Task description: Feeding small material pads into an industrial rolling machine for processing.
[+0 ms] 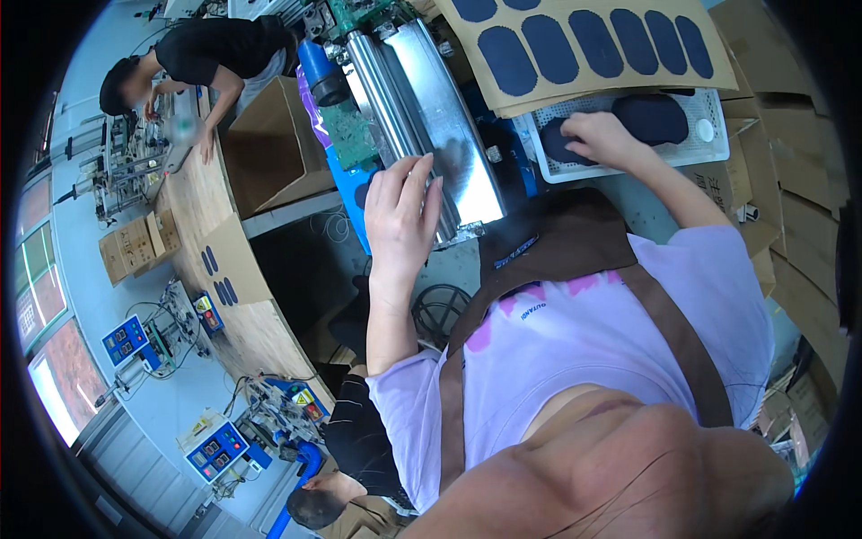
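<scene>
My right hand [603,139] reaches into a white plastic tray [620,172] at the upper right. Its fingers are curled onto a dark oval fabric pad [558,144]. A second group of dark pads [651,119] lies further right in the tray. My left hand [401,211] is over the near left end of a roller machine [395,99], fingers stretched and thumb apart, with nothing visible in them. Left of its fingers, part of a dark pad [362,194] shows on a blue surface. The machine's shiny metal plate [449,117] slopes beside the rollers.
A cardboard sheet [575,90] bearing rows of dark oval pads overhangs the tray's back. Stacked cartons [799,180] stand at right. An open cardboard box [269,148] and a wooden bench [202,198] are left. Two other people [215,54] work nearby.
</scene>
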Demonstrator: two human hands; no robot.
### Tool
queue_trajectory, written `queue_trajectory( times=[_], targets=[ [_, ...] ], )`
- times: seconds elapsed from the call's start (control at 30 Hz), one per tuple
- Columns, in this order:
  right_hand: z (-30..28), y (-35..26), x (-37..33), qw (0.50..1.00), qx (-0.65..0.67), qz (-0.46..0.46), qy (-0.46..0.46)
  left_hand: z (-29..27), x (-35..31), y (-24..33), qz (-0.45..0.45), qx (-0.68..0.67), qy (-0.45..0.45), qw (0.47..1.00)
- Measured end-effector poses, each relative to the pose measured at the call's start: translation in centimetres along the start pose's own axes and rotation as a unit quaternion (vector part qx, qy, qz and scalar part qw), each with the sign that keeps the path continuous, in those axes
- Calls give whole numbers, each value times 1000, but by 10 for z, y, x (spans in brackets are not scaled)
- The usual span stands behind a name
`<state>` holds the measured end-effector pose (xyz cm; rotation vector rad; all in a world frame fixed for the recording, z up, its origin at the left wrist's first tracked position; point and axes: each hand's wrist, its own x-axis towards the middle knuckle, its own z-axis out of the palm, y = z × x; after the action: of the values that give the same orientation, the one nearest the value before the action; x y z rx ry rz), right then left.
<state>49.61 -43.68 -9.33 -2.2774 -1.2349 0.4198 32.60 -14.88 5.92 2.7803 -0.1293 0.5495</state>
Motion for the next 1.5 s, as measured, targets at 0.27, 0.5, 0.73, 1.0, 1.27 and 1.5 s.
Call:
queue_trajectory(
  times=[0.27,0.5,0.73,1.0,1.27,1.5],
  targets=[
    [39,21,-35,998,-36,50,8,11,3,7,23,-33,-2,999],
    [-59,-57,-3,952,275,126,43,8,22,25,-227,-301,-127,917],
    [-70,-131,44,935,136,-170,282,6,52,31,-264,-448,-193,832],
    [-43,-116,64,673,736,57,48,23,40,14,-307,-678,-14,668],
    [-28,-89,103,811,546,160,135,15,45,-22,-304,-659,92,681],
    [-16,-82,143,893,410,131,135,25,18,-92,-330,-489,184,786]
  ],
)
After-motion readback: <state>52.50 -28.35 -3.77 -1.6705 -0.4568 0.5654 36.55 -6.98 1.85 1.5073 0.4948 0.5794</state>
